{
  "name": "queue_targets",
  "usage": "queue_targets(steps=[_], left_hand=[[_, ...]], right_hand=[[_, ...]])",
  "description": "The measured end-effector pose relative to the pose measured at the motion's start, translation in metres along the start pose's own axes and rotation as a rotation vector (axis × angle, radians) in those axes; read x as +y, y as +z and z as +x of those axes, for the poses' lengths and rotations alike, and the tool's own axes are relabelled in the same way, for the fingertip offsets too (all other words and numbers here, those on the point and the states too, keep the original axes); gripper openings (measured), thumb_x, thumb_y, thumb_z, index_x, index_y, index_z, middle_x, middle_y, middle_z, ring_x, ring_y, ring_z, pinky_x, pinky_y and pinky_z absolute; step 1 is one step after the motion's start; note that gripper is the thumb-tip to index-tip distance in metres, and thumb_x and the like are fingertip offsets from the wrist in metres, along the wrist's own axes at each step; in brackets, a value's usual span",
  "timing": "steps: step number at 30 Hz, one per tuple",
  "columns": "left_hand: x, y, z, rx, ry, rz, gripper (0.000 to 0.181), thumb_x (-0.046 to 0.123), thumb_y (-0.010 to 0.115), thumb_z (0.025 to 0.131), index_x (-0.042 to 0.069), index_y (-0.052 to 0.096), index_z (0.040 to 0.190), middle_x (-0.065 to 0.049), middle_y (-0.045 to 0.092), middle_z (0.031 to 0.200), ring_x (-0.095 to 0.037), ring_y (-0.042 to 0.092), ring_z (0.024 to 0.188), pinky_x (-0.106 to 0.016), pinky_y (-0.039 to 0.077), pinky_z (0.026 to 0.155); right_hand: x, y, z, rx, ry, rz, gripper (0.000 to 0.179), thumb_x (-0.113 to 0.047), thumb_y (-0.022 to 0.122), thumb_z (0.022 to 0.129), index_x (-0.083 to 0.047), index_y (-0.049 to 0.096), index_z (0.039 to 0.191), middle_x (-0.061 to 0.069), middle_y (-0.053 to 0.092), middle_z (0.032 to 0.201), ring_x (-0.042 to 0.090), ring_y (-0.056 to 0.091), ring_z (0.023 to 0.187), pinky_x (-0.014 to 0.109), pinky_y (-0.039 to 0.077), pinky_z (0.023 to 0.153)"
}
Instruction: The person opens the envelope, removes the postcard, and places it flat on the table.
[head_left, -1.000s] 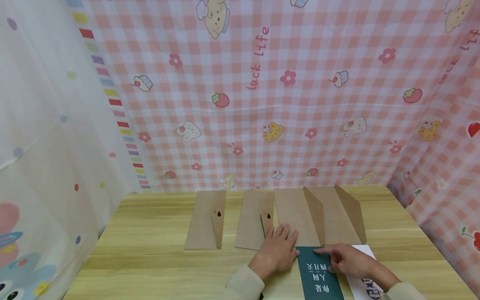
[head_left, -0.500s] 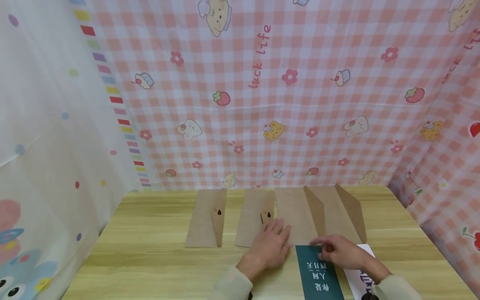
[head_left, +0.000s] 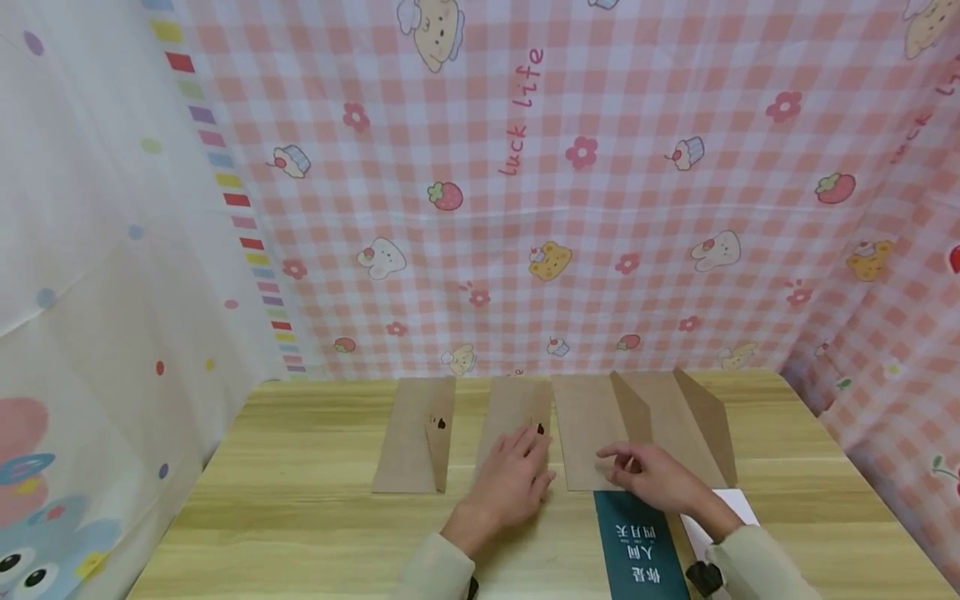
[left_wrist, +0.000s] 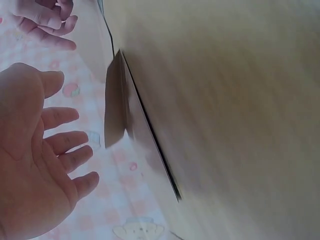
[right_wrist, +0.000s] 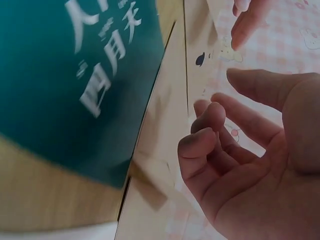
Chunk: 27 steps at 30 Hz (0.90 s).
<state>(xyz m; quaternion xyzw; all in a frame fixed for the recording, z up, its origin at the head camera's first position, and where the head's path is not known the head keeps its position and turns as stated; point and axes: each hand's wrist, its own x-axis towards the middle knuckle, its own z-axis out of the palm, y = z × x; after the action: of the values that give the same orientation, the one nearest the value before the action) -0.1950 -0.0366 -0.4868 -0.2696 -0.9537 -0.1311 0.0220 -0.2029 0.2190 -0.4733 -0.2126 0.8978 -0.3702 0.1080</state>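
Four kraft-paper envelopes lie in a row; my left hand [head_left: 506, 483] is over the second envelope [head_left: 517, 398] from the left, its fingers extended. In the left wrist view, that hand [left_wrist: 30, 155] hangs beside the envelope's raised flap [left_wrist: 115, 102] and holds nothing. Over the lower part of the third envelope [head_left: 585, 417] is my right hand [head_left: 660, 479], index finger pointing left. The right wrist view shows this hand [right_wrist: 265, 165] loosely curled around nothing. Just below it lies a dark green card [head_left: 637, 554] with white characters, partly cut off by the frame.
On the left is an envelope [head_left: 408, 437] with a small dark print on its flap. An envelope with its flap unfolded [head_left: 675, 417] lies at the right. A white card [head_left: 738, 504] sits partly under the right forearm. A checked cloth [head_left: 480, 250] hangs behind the table.
My left hand has moved left, from between the second and third envelopes onto the second. My right hand has left the green card's top edge and moved up over the third envelope.
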Motion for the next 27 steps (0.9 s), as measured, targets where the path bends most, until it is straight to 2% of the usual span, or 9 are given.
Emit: queue_targets(steps=[4,8,13,17,20,27], left_hand=[[-0.009,-0.004,-0.004,0.032,-0.004,0.016,0.051,0.032,0.046,0.105,0.005,0.044,0.148,-0.014,0.041,0.154,-0.031,0.036,0.144,-0.051,0.029,0.117],[-0.016,-0.008,-0.007,0.020,-0.043,0.019,0.050,0.031,0.043,0.106,0.007,0.043,0.150,-0.013,0.038,0.157,-0.032,0.034,0.145,-0.050,0.027,0.118],[-0.024,-0.009,-0.010,0.009,-0.074,0.017,0.049,0.029,0.042,0.106,0.007,0.043,0.149,-0.014,0.036,0.157,-0.033,0.032,0.146,-0.051,0.025,0.119],[-0.030,-0.008,-0.015,0.005,-0.088,-0.005,0.048,0.028,0.044,0.105,0.008,0.045,0.148,-0.016,0.036,0.157,-0.035,0.032,0.146,-0.052,0.025,0.118],[-0.033,-0.008,-0.018,-0.004,-0.101,-0.005,0.047,0.028,0.044,0.105,0.007,0.046,0.148,-0.018,0.037,0.156,-0.035,0.032,0.145,-0.053,0.025,0.118],[-0.039,-0.008,-0.020,-0.046,-0.129,-0.026,0.049,0.030,0.044,0.105,0.008,0.044,0.149,-0.019,0.034,0.158,-0.036,0.030,0.146,-0.054,0.025,0.118]], right_hand=[[-0.003,0.005,0.009,0.040,0.009,0.032,0.031,-0.010,0.062,0.096,0.000,0.064,0.125,0.003,0.062,0.090,0.015,0.057,0.076,0.026,0.049,0.061],[-0.010,0.011,0.017,0.072,0.044,0.073,0.033,-0.008,0.062,0.096,0.000,0.062,0.128,0.005,0.064,0.096,0.017,0.058,0.080,0.027,0.051,0.061],[-0.020,0.021,0.026,0.133,0.098,0.073,0.034,-0.011,0.063,0.096,-0.005,0.062,0.130,0.008,0.065,0.108,0.018,0.060,0.086,0.029,0.053,0.066],[-0.027,0.031,0.036,0.160,0.094,0.076,0.037,-0.012,0.064,0.096,-0.005,0.061,0.132,0.014,0.065,0.118,0.019,0.060,0.088,0.031,0.053,0.069],[-0.032,0.039,0.045,0.164,0.093,0.106,0.041,-0.012,0.065,0.095,-0.004,0.058,0.135,0.021,0.061,0.126,0.017,0.060,0.085,0.031,0.052,0.066],[-0.040,0.054,0.058,0.164,0.099,0.171,0.052,-0.009,0.067,0.093,0.001,0.050,0.141,0.029,0.054,0.133,0.014,0.056,0.060,0.029,0.047,0.052]])
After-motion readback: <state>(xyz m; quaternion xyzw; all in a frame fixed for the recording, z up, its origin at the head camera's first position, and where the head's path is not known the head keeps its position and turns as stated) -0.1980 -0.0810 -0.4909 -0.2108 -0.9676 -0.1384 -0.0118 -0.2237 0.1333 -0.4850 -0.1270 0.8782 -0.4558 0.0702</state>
